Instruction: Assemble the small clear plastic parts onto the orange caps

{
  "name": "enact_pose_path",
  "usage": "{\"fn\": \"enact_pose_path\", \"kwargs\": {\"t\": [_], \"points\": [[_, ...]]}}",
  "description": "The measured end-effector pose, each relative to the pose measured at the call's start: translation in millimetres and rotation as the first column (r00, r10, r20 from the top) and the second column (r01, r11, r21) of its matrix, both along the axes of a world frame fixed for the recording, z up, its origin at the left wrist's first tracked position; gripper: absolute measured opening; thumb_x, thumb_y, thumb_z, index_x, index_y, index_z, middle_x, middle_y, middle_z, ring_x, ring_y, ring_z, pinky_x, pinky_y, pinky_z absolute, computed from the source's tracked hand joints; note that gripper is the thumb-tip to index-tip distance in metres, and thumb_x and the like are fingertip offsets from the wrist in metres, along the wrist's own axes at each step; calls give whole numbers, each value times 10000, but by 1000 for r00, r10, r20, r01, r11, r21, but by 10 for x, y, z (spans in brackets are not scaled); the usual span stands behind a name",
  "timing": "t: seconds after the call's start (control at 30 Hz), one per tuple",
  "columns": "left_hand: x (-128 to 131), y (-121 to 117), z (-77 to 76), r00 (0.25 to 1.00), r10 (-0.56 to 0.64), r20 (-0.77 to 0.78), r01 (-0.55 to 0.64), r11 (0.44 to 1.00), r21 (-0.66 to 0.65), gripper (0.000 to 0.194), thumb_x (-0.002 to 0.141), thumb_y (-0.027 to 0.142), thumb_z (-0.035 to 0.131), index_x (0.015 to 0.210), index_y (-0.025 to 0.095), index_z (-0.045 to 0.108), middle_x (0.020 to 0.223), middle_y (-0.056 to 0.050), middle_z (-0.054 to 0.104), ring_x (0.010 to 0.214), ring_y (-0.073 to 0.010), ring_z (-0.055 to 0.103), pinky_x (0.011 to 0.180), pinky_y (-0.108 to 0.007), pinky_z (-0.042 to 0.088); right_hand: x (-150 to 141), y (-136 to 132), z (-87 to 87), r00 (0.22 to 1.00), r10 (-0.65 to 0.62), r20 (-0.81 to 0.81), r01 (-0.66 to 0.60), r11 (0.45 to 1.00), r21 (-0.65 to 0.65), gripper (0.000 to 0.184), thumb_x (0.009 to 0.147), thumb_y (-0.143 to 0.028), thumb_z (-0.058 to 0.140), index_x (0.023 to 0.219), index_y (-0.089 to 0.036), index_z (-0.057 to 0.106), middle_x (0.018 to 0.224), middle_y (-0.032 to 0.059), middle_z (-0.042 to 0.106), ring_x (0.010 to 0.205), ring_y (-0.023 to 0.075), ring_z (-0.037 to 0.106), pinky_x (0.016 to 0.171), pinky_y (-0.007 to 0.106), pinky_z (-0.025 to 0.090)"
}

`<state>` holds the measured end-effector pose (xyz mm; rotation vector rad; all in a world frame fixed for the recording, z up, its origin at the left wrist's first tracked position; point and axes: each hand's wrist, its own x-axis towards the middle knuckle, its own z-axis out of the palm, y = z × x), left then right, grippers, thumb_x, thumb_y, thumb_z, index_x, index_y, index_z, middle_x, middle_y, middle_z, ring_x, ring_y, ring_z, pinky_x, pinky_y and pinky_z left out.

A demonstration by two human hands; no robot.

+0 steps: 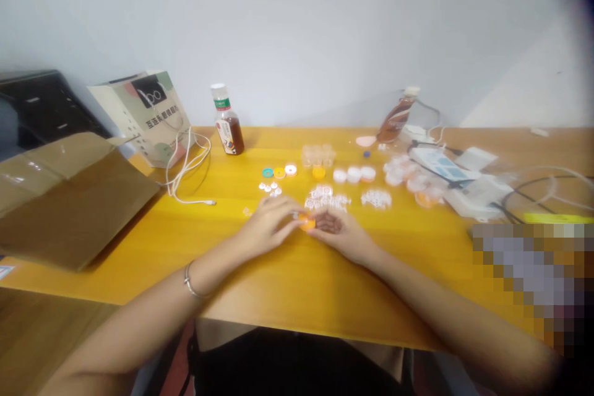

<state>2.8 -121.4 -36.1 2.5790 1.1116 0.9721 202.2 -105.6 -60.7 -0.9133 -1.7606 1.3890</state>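
Observation:
My left hand (269,223) and my right hand (336,230) meet over the middle of the yellow table (288,284). Between their fingertips is a small orange round piece (306,221), pinched from both sides. Just beyond the hands lie clusters of small white round parts (327,197). Further back sit a teal ring (267,172), a yellow ring (279,172) and a white ring (290,169) in a row. A silver bracelet (189,281) is on my left wrist.
A dark drink bottle (227,120) stands at the back, a second bottle (395,116) leans to the right. A paper bag (146,114) and a white cable (185,173) lie at back left, a cardboard box (69,198) at left. White devices and cables (468,189) crowd the right.

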Motion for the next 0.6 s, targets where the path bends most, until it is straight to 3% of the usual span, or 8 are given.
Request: {"fn": "enact_pose_path", "kwargs": {"t": [0.1,0.27,0.43,0.6], "points": [[-229,121,75,996,84,2,-84,995,-46,149,866,224,464,945,170,578,929,-52,615,881,-148,564,819,-294,423,9,22,3,998,-60,1,60,998,-18,264,668,-335,678,837,-193,532,856,27,627,769,133,606,802,341,491],[-573,328,6,954,181,-238,-228,955,-189,98,792,204,535,845,166,608,844,-45,625,772,-156,586,735,-281,451,17,40,-21,996,-88,0,88,996,-5,243,673,-322,665,822,-196,520,852,27,611,747,130,597,781,338,501],[-580,371,-53,945,183,-270,-259,925,-278,104,759,253,564,794,170,615,785,-27,639,697,-150,588,648,-255,455,14,39,-26,998,-69,-10,69,997,31,221,688,-304,649,824,-201,508,858,22,592,751,123,583,791,339,499],[-544,361,-26,939,204,-278,-280,922,-269,117,762,236,539,774,177,638,768,-27,662,675,-153,602,623,-250,447,25,29,-12,998,-46,33,44,998,51,231,708,-292,632,886,-212,507,893,26,585,764,124,579,799,344,501]]}}
